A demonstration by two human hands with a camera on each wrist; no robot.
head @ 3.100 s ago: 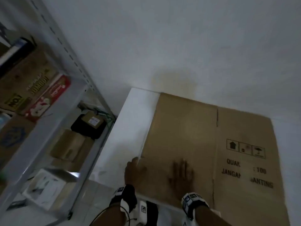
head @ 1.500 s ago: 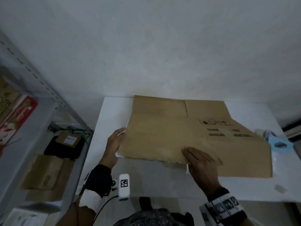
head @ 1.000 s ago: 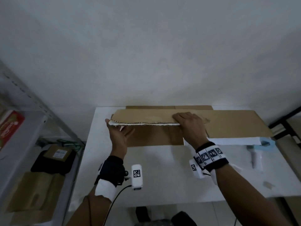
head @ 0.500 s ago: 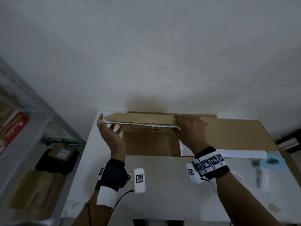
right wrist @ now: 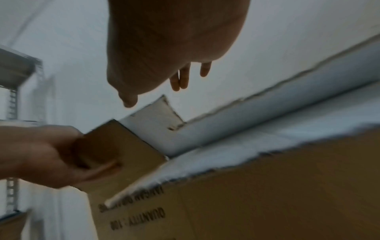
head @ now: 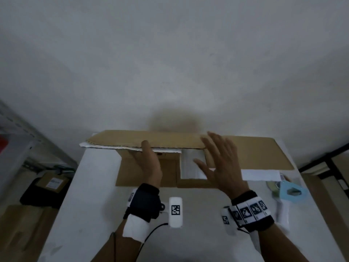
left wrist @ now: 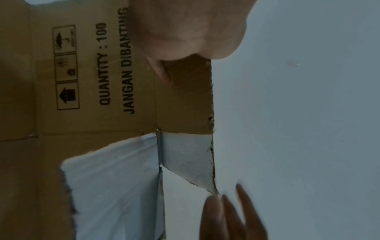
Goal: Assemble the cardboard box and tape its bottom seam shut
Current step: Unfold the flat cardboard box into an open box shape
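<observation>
A brown cardboard box [head: 151, 138] with white inner faces stands half unfolded on the white table [head: 90, 195], against the wall. Its printed panel [left wrist: 92, 73] reads "QUANTITY : 100". My left hand [head: 149, 161] grips the front edge of the raised upper flap near its middle, thumb on top and fingers underneath; the right wrist view shows the left hand [right wrist: 41, 154] pinching that flap. My right hand [head: 221, 163] hovers just right of it with fingers spread, holding nothing and clear of the cardboard. A blue tape dispenser [head: 290, 191] lies at the table's right edge.
A grey metal shelf rack [head: 17, 140] stands left of the table. Below it on the floor lie a black case with a small carton [head: 47, 188] and flat cardboard [head: 20, 224]. The white wall [head: 170, 72] rises right behind the box. A dark frame [head: 328, 163] stands at the right.
My right hand has let go of the flap's edge and lifted off with fingers spread. My left hand has slid from the flap's left end toward its middle. The box gapes wider.
</observation>
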